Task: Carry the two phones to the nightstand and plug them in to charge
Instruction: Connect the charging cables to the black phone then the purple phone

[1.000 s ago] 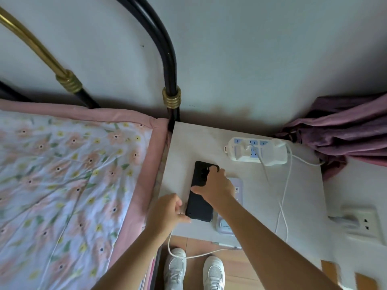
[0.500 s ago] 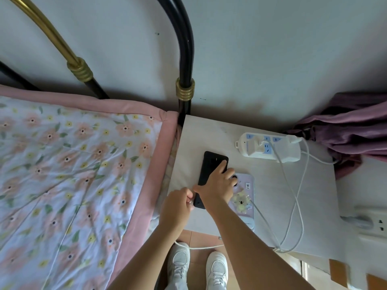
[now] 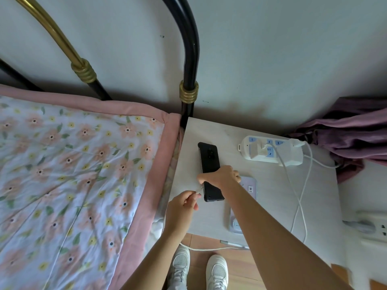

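Note:
A black phone (image 3: 209, 162) lies face down on the white nightstand (image 3: 272, 185), near its left edge. My right hand (image 3: 221, 177) grips the phone across its middle. My left hand (image 3: 184, 203) pinches the plug end of a white charging cable (image 3: 201, 248) just left of the phone's near end, close to its port. A lilac phone (image 3: 249, 186) lies to the right of the black one, mostly hidden under my right forearm. A white power strip (image 3: 272, 152) with chargers plugged in sits at the back of the nightstand.
The bed with a floral quilt (image 3: 73, 174) and pink border lies to the left, its black and brass frame (image 3: 188, 93) against the wall. Purple fabric (image 3: 351, 135) is heaped at the right. A wall socket (image 3: 374, 227) is at lower right. My white shoes (image 3: 216, 271) stand below.
My right hand slid from the phone's far end to its middle and grips it. My left hand drew slightly back from the phone's near end, still pinching the cable plug.

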Available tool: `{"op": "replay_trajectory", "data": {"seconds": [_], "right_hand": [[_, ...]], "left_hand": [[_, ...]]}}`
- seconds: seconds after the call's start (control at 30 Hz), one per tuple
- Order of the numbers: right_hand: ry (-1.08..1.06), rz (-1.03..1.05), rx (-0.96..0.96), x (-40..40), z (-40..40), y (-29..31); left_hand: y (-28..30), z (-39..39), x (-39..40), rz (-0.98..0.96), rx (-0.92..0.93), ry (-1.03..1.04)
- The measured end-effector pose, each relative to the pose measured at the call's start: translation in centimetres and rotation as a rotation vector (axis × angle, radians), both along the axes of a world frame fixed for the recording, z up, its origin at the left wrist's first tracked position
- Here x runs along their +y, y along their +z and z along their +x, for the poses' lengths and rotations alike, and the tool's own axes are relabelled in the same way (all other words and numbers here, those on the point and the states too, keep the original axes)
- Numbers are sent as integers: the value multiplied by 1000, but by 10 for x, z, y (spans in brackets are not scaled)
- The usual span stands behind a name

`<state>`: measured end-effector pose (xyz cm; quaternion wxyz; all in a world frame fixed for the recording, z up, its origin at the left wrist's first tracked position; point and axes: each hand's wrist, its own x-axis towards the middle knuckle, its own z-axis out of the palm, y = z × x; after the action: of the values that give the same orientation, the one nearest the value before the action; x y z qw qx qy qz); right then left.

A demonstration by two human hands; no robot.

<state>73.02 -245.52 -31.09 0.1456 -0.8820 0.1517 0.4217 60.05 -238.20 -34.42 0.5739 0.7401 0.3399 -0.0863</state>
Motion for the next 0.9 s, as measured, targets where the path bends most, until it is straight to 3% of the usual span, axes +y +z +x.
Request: {"op": "replay_trajectory", "data": {"seconds": [0.13,0.33,0.47,0.67,0.8,0.9], "right_hand": [[13,57,70,2,3,2],[-132,256,114,-5,15,9],[-324,403,178,-13,18,13],[-628,500,23,-5,14,20],[-895,677,-24,1,17,28],[-965,727,-37,0,17,30]], "left_hand": [[-2,-3,-2,-57,-15,36],[2,-3,-10,-113,-64,124],[12,2,-16,-149,-112,177],[29,9,-22,-58,-234,188],[37,15,-24,-70,-273,248],[41,20,-24,-105,-278,310]]}}
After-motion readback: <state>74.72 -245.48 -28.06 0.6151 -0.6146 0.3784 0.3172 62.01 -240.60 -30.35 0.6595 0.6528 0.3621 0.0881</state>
